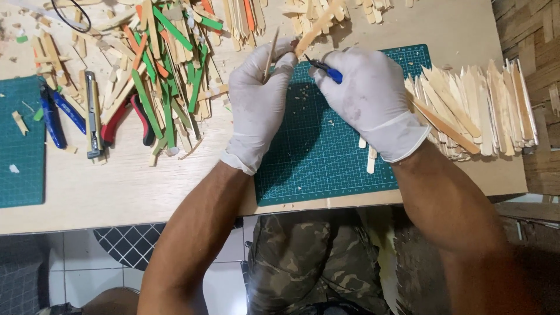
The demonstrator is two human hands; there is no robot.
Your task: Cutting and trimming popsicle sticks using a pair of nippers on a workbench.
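A view from above of two hands in white latex gloves working over a dark green gridded cutting mat on a pale wooden tabletop.

The left hand has its fingers closed around a thin, flat, pale wooden craft stick, pinched between thumb and fingertips. That stick stands steeply, its long axis running from the fingers up and slightly right, away from the person. A second pale wooden stick lies at a slant between the two hands, its long axis running from near the left fingertips up and to the right, toward the far edge of the table; which hand is gripping it cannot be told.

The right hand is curled shut around a small blue-handled cutting tool, whose dark tip points left, toward the lower end of the slanted stick and just beside the left fingertips.

To the right of the mat lies a row of many pale sticks with pointed ends, packed side by side. To the left is a loose heap of green, orange and plain sticks, red-handled pliers, blue-handled pliers, a grey utility knife and a second green mat.
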